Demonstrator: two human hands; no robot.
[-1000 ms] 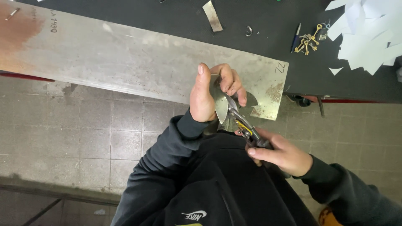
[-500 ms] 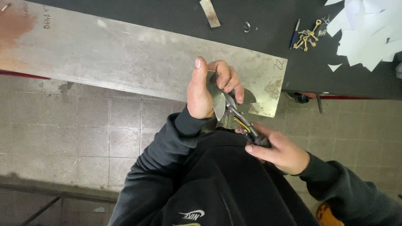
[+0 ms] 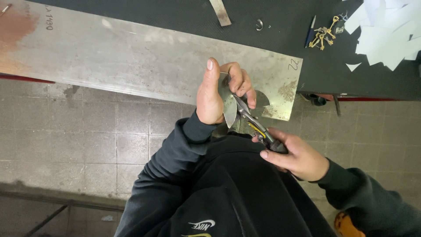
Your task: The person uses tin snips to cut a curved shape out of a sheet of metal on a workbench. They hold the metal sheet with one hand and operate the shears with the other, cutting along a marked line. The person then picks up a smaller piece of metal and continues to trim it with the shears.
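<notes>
Partway through, snips biting into a curved metal piece held above the long sheet.

Left hand (image 3: 217, 94) is clamped on the small curved metal offcut (image 3: 229, 106), thumb up, fingers wrapped over its top edge; right hand (image 3: 296, 156) is closed round the handles of the tin snips (image 3: 250, 120). As I judge it, one rounded edge is already cut and the rest is not yet trimmed. Their long axis runs diagonally, handles low at my right, blades pointing up-left into the piece. All this sits over the near right end of the steel sheet (image 3: 131, 61), by its notched corner; keys (image 3: 322, 37) and paper scraps (image 3: 386, 30) lie well apart on the dark bench (image 3: 184, 17).
</notes>
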